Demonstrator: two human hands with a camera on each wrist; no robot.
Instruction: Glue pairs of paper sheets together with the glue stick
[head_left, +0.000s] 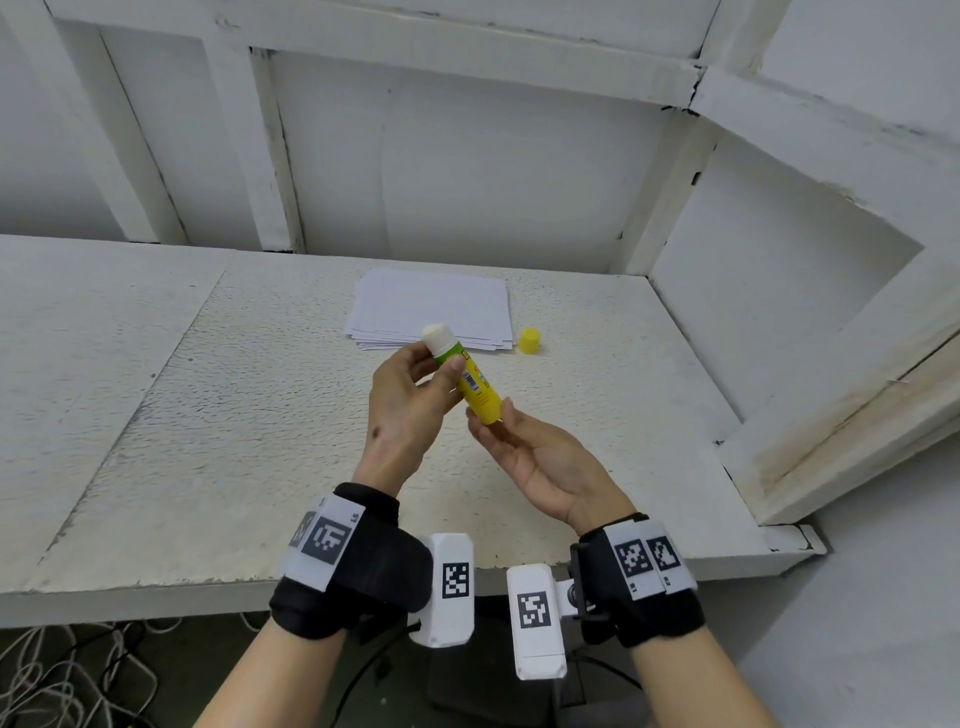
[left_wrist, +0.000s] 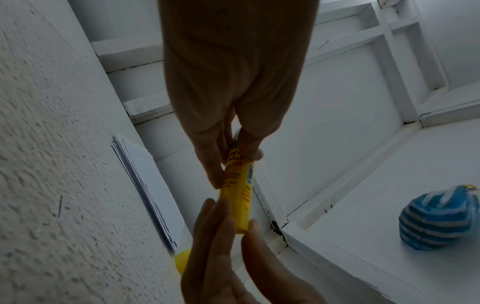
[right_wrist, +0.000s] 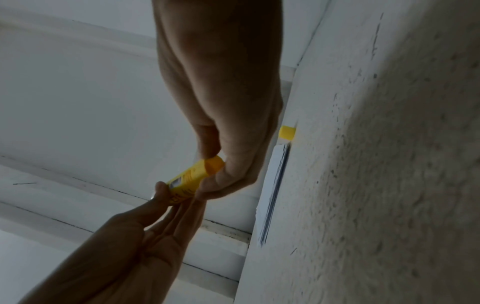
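A yellow glue stick (head_left: 475, 387) with a green band is held tilted above the table, its white glue tip bare and pointing up and away. My left hand (head_left: 439, 361) grips its upper part between thumb and fingers. My right hand (head_left: 488, 415) pinches its base from below. Seen from the left wrist, the glue stick (left_wrist: 237, 193) runs from the left hand (left_wrist: 233, 164) down to the right hand (left_wrist: 233, 224). Beyond the hands lies a stack of white paper sheets (head_left: 431, 306). The yellow cap (head_left: 529, 341) stands on the table just right of the stack.
The white textured table (head_left: 208, 415) ends at a white framed wall behind and a slanted white ledge (head_left: 831, 405) on the right. A blue striped object (left_wrist: 436, 218) sits on a white surface in the left wrist view. Cables (head_left: 62, 675) lie on the floor below the front edge.
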